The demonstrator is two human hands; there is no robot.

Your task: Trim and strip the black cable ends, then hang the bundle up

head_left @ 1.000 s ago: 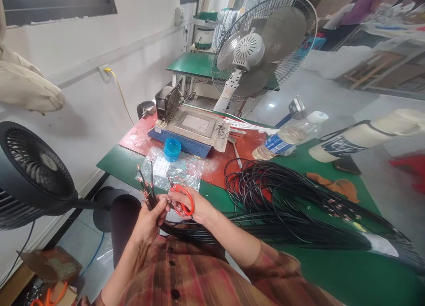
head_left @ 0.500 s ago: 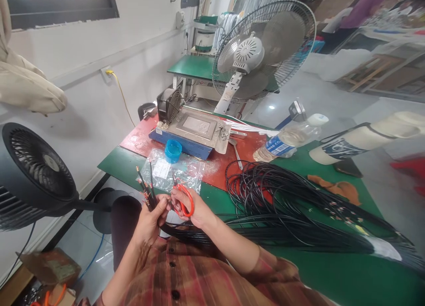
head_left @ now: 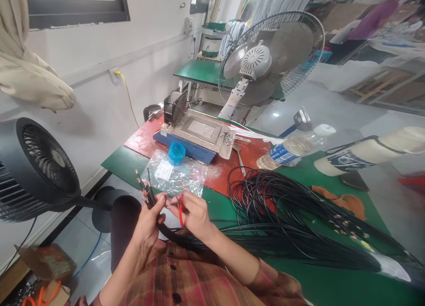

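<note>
The left hand point(head_left: 149, 217) grips black cables point(head_left: 152, 199), tips fanned toward eleven o'clock, probably so the coppery ends stay exposed, while the right hand point(head_left: 197, 213), at three o'clock, holds red-handled scissors point(head_left: 181, 212).

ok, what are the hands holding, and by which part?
Left hand: a bundle of black cables, near the stripped ends. Right hand: red-handled scissors, by the handle; blades can't be made out.

I see the person's left forearm point(head_left: 128, 257) angle towards one o'clock, the right forearm point(head_left: 229, 250) towards ten. The left hand point(head_left: 148, 219) curls into a grip, thumb point(head_left: 157, 206) uppermost; at its three o'clock, the right hand point(head_left: 196, 212) bends inward close by.
</note>
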